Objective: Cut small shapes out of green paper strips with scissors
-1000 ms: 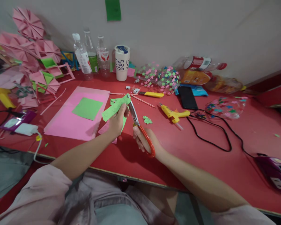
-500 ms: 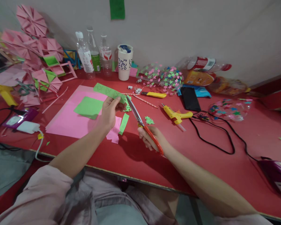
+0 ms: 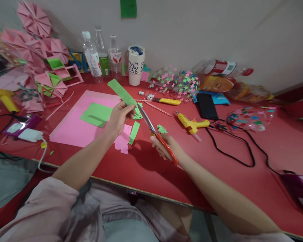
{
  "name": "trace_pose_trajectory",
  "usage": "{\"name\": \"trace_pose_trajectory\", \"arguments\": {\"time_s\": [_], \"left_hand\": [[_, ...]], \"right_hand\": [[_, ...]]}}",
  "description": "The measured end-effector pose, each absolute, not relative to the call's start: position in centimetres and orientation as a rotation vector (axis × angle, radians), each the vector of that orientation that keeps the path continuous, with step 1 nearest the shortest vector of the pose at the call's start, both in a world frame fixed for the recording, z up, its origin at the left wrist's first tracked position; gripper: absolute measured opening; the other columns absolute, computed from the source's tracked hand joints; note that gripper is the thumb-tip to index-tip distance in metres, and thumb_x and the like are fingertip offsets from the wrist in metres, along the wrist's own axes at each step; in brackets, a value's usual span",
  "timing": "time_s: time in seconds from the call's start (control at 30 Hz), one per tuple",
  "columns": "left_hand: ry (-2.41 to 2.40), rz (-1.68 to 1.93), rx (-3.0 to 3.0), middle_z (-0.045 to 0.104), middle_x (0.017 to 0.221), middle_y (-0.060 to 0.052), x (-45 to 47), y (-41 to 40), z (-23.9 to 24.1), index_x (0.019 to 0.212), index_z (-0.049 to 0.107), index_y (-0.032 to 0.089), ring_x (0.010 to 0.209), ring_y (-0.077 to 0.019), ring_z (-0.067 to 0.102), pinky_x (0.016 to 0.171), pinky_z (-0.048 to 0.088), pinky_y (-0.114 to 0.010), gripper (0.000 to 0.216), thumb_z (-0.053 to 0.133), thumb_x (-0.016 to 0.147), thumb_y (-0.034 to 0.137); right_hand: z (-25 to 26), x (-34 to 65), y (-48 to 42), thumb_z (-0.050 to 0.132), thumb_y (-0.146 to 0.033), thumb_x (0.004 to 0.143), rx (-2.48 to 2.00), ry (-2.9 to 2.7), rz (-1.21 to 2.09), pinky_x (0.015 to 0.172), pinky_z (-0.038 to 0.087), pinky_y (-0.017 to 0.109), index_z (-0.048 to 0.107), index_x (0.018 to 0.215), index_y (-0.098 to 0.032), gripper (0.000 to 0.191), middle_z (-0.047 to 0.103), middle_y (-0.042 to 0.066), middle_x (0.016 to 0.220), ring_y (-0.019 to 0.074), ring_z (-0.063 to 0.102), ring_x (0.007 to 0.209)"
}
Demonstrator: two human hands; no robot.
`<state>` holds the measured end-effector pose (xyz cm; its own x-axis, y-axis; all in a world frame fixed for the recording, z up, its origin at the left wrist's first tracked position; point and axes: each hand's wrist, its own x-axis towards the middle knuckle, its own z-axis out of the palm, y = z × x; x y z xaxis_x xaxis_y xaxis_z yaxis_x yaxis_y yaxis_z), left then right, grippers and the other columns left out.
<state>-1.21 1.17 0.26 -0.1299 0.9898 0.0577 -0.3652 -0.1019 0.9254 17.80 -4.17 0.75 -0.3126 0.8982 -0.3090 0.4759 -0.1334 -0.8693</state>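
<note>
My left hand (image 3: 120, 117) pinches the lower right end of a green paper strip (image 3: 120, 92), which slants up to the left. In my right hand (image 3: 166, 146) is a pair of red-handled scissors (image 3: 164, 145), its blades pointing up-left to the end of the strip near my left fingertips. Whether the blades touch the paper I cannot tell. Small green paper stars (image 3: 162, 129) lie in a pile right of the blades. Behind the blades are green paper scraps (image 3: 138, 113). A short green strip (image 3: 134, 132) and pink paper scraps (image 3: 123, 141) lie below my left hand.
Green paper (image 3: 95, 114) lies on large pink sheets (image 3: 70, 131) at left. A yellow glue gun (image 3: 192, 123), a yellow cutter knife (image 3: 169, 101) and a black phone (image 3: 206, 106) lie to the right. Bottles (image 3: 93, 60) and a cup (image 3: 135, 67) stand by the wall; a black cord (image 3: 242, 161) loops at right.
The green strip in my left hand has turned, its far end swinging up and its face looking plainer. My right hand and the scissors hold nearly the same place.
</note>
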Motion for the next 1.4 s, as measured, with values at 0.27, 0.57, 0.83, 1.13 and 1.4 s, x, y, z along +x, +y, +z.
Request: {"name": "trace_pose_trajectory", "arguments": {"time_s": [0.27, 0.57, 0.83, 1.13, 1.4], "left_hand": [[0.961, 1.56, 0.955, 0.056, 0.057, 0.004, -1.0, 0.8, 0.4, 0.068, 0.056, 0.017, 0.049, -0.0039, 0.048, 0.048, 0.038, -0.018, 0.006, 0.058, 0.074, 0.016], [0.998, 1.571, 1.052, 0.055, 0.056, 0.004, -0.8, 0.7, 0.2, 0.067, 0.055, 0.017, 0.048, -0.0043, 0.048, 0.049, 0.038, -0.019, 0.009, 0.057, 0.075, 0.016], [0.975, 1.534, 1.063, 0.055, 0.057, 0.003, -0.8, 0.7, 0.0, 0.068, 0.056, 0.017, 0.05, -0.0047, 0.049, 0.05, 0.038, -0.019, 0.008, 0.056, 0.076, 0.016], [0.937, 1.505, 1.053, 0.056, 0.056, 0.003, -1.1, 1.1, -0.2, 0.068, 0.058, 0.018, 0.049, -0.005, 0.049, 0.048, 0.038, -0.019, 0.007, 0.057, 0.075, 0.016], [0.95, 1.436, 1.057, 0.057, 0.056, 0.002, -1.6, 1.6, -0.3, 0.068, 0.059, 0.018, 0.048, -0.0052, 0.05, 0.046, 0.036, -0.02, 0.006, 0.059, 0.074, 0.017]], "right_hand": [[0.4, 18.5, -3.7, 0.056, -0.066, 0.072, -1.503, -1.846, 1.496, 0.034, 0.034, 0.021, 0.051, 0.067, -0.017, 0.049, 0.04, -0.007, 0.043, 0.0073, 0.04, 0.033], [0.7, 18.3, -4.0, 0.051, -0.067, 0.076, -1.511, -1.783, 1.484, 0.036, 0.034, 0.021, 0.049, 0.067, -0.018, 0.05, 0.038, -0.008, 0.039, 0.0067, 0.037, 0.03], [0.8, 18.4, -4.0, 0.05, -0.069, 0.075, -1.519, -1.785, 1.514, 0.035, 0.034, 0.021, 0.049, 0.067, -0.018, 0.051, 0.038, -0.008, 0.039, 0.0068, 0.037, 0.031], [0.3, 18.4, -3.4, 0.05, -0.072, 0.072, -1.56, -1.751, 1.576, 0.033, 0.036, 0.021, 0.048, 0.063, -0.019, 0.055, 0.037, -0.008, 0.035, 0.0065, 0.036, 0.027], [0.5, 18.5, -3.0, 0.054, -0.071, 0.07, -1.565, -1.745, 1.594, 0.032, 0.036, 0.022, 0.046, 0.059, -0.02, 0.053, 0.035, -0.008, 0.032, 0.0075, 0.036, 0.025]]}}
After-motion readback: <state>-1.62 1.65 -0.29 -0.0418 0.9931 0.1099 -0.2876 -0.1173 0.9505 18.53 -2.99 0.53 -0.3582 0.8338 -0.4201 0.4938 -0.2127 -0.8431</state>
